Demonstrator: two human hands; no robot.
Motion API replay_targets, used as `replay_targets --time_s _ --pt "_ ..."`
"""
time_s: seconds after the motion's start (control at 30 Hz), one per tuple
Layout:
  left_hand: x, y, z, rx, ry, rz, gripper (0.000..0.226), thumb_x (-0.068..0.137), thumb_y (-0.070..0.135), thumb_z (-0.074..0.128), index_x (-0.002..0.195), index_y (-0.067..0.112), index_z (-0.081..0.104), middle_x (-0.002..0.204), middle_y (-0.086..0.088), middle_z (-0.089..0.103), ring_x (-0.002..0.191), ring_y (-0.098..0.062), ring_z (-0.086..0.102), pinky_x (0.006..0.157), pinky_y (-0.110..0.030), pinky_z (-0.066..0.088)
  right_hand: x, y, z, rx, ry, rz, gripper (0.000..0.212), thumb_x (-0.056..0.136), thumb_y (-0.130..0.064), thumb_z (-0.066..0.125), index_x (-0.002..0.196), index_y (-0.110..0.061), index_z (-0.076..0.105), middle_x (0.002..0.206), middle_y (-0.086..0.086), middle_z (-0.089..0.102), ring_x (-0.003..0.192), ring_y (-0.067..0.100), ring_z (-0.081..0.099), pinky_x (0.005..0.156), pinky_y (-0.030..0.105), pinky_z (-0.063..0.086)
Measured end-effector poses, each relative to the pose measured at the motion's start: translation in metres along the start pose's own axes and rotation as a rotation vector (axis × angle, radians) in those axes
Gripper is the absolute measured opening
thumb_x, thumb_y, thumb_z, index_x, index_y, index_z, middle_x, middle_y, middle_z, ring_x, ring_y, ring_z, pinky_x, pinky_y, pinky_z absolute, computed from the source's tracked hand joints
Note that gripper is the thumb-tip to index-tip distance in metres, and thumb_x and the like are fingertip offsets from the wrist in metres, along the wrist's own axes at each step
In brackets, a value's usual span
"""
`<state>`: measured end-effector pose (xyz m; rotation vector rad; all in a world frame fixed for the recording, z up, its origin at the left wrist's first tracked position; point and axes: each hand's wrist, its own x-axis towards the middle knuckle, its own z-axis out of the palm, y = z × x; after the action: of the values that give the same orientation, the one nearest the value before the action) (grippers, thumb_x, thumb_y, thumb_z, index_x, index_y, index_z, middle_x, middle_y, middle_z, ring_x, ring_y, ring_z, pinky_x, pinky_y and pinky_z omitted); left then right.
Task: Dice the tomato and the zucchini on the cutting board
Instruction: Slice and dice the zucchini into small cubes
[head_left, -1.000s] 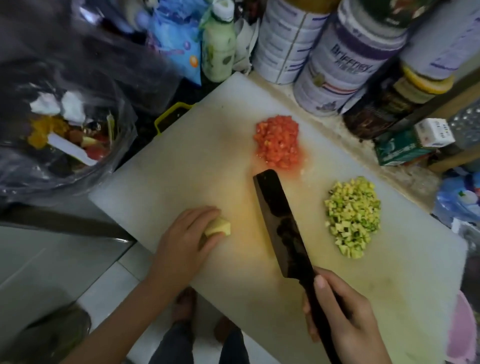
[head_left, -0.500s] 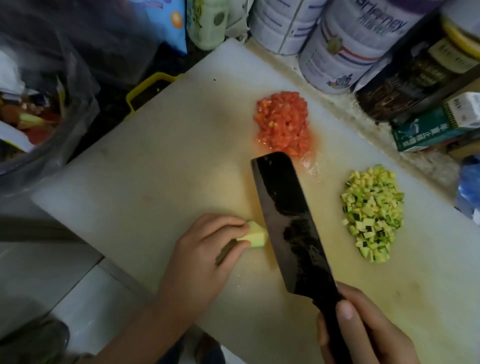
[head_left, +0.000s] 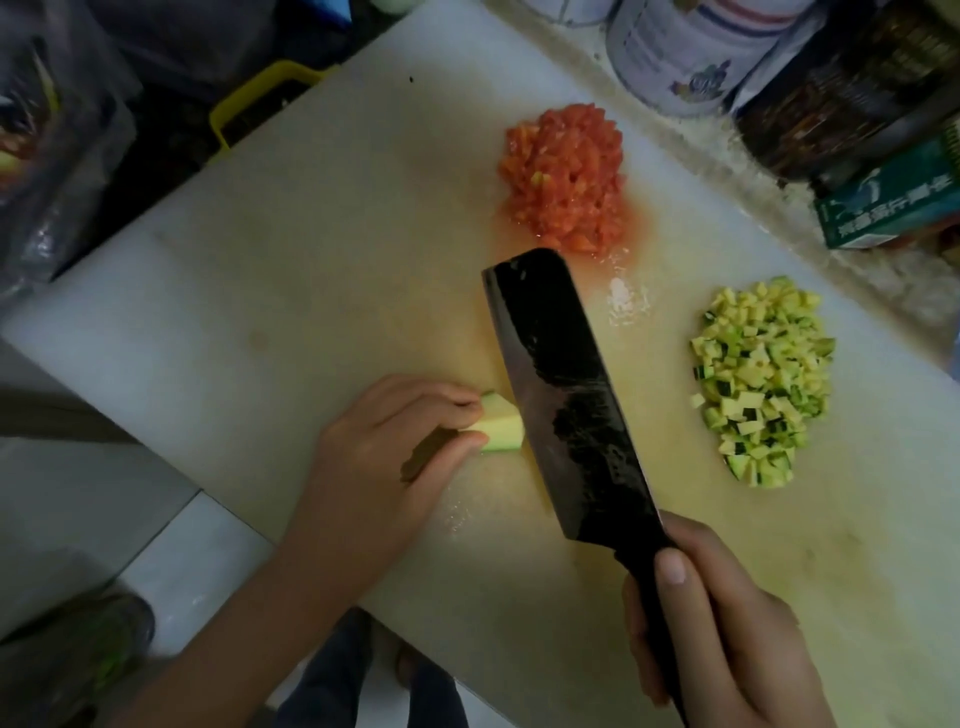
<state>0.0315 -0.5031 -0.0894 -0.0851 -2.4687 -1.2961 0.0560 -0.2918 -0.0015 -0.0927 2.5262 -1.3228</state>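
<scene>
Well beyond the right grip, a white tin and a green box; far left of the left grip, a plastic bag.

— What's the cutting board like?
— White plastic, matt, stained yellow, with a wet sheen beside the diced tomato, which glistens.
— And the cleaver?
— Dark metal, dull and mottled, paler along the edge. Far left, a crinkled shiny plastic bag; far right, a glossy tin.

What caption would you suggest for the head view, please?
Left hand holds a zucchini piece beside the cleaver gripped by the right hand; diced tomato and diced zucchini lie behind.
</scene>
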Motion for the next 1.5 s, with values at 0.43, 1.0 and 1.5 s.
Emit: replay_targets --time_s 0.43,1.0,1.5 --pt "0.0 0.002 -0.001 -0.01 0.011 0.004 0.019 0.087 0.025 0.066 0.098 0.011 0.074 0.101 0.004 0.069 0.094 -0.012 0.064 0.085 -0.028 0.053 0.005 -0.003 0.002 -0.41 0.002 -0.105 0.031 0.098 -0.056 0.019 0.097 -0.042 0.046 0.046 -0.013 0.041 0.034 -0.006 0.035 0.039 0.005 0.027" --pt "0.0 0.0 -0.002 -0.004 0.003 0.019 0.02 0.086 0.027 0.065 0.097 0.011 0.071 0.104 0.004 0.067 0.097 -0.008 0.063 0.091 -0.021 0.05 0.06 -0.009 0.015 -0.381 -0.155 -0.109 0.032 0.087 -0.062 0.016 0.093 -0.038 0.037 0.056 -0.006 0.045 0.058 0.011 0.048 0.054 0.026 0.03" --pt "0.001 0.001 -0.005 -0.01 -0.009 -0.035 0.016 0.088 0.019 0.065 0.092 0.007 0.074 0.101 0.002 0.069 0.095 -0.011 0.064 0.086 -0.025 0.052 0.022 -0.002 0.0 -0.259 -0.08 -0.079 0.024 0.092 -0.058 0.025 0.091 -0.046 0.046 0.05 -0.005 0.054 0.039 0.01 0.048 0.045 0.018 0.035"
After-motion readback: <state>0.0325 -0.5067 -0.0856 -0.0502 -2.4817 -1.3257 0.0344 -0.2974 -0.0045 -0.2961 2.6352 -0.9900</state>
